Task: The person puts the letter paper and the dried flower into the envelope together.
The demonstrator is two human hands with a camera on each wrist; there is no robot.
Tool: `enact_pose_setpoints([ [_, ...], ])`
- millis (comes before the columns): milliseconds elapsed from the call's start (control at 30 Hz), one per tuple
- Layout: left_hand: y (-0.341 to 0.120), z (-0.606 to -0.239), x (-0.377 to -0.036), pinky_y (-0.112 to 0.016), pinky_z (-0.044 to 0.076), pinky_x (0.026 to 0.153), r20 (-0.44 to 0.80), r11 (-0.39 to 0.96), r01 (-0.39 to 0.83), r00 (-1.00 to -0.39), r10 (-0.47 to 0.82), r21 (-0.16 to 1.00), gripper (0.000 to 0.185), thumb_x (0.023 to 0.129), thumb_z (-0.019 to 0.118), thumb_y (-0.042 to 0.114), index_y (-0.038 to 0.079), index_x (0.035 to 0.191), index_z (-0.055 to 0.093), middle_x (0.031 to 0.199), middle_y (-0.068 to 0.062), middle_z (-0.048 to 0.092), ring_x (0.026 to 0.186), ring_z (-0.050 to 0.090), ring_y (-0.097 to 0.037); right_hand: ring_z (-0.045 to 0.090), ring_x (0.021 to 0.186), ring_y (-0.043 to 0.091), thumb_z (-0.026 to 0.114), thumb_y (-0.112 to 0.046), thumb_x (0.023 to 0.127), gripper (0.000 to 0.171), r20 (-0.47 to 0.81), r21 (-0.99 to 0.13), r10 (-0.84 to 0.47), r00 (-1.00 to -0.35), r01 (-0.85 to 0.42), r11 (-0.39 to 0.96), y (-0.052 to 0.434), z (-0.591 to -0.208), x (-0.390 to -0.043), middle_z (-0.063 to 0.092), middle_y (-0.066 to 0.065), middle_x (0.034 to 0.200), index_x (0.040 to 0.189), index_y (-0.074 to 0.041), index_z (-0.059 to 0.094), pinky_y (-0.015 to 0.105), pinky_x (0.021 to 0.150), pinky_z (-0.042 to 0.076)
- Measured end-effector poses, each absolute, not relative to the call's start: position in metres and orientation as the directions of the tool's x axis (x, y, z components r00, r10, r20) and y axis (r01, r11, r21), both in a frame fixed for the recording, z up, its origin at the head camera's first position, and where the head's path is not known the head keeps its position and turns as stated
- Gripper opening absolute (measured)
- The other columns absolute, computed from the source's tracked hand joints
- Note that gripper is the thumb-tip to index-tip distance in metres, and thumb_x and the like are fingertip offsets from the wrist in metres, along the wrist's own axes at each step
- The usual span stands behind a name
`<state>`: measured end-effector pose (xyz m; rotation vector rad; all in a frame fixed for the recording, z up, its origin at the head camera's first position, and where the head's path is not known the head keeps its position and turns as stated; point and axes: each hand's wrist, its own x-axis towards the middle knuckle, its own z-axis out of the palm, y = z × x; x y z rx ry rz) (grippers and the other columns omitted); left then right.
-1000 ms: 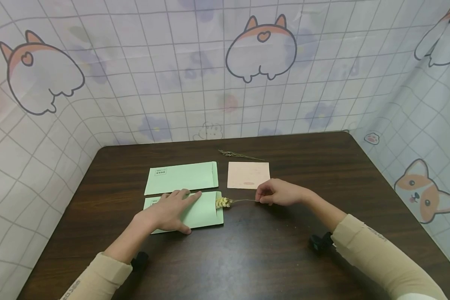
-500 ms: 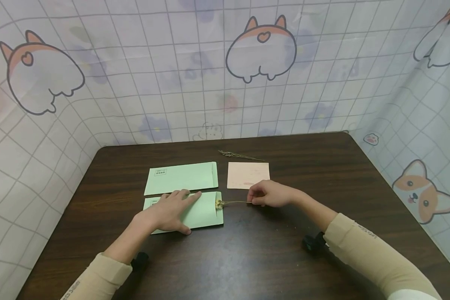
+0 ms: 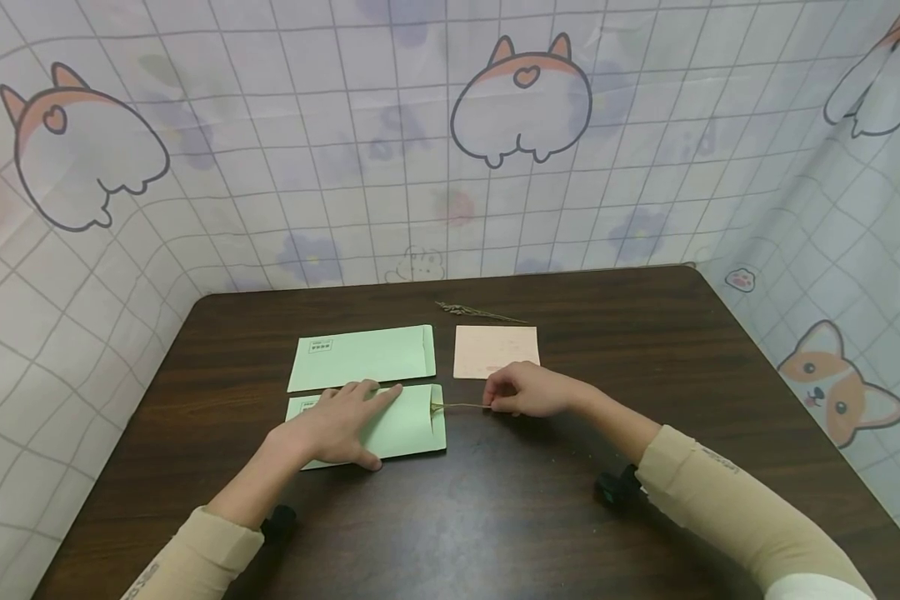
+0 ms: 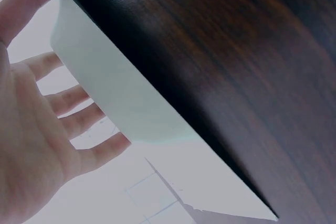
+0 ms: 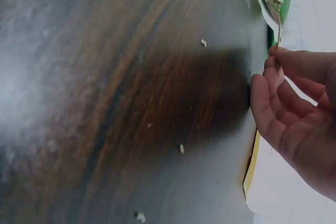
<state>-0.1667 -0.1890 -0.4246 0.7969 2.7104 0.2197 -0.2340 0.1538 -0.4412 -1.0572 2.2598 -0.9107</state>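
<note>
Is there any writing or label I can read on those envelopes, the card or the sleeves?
Far green envelope: a small printed box in its top left corner, too small to read.
Near green envelope: a similar box, partly under the left hand, unreadable.
Pink card: a faint reddish mark near its lower edge, illegible.
Sleeves: small dark lettering, too blurred to read.

Pale green envelopes (image 3: pixel 366 357), peach card (image 3: pixel 495 350), dark brown wood-grain table (image 3: pixel 645 333), corgi-print grid backdrop (image 3: pixel 521 100).

Sprig (image 3: pixel 456 406) tip in near envelope (image 3: pixel 408 425); card (image 3: pixel 496 350) behind-right
</note>
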Motion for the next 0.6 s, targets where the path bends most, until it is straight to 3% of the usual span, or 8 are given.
enact_pose_setpoints([
  [600,-0.189,-0.426,-0.167,-0.063,0.037,0.102,-0.243,0.830,0.510,-0.796,0.555,0.226,0.106,0.078,0.087,0.045,0.014,0.162,0.032,0.151,-0.019,0.040,0.136,0.042,-0.042,0.066,0.068,0.019,0.060,0.001,0.099,0.010,-0.149,-0.765,-0.763,-0.629,-0.416,0.492,0.142,-0.439,-0.230,0.067,0.008,0.084,0.101,0.000,0.070,0.029,0.065,0.057],
])
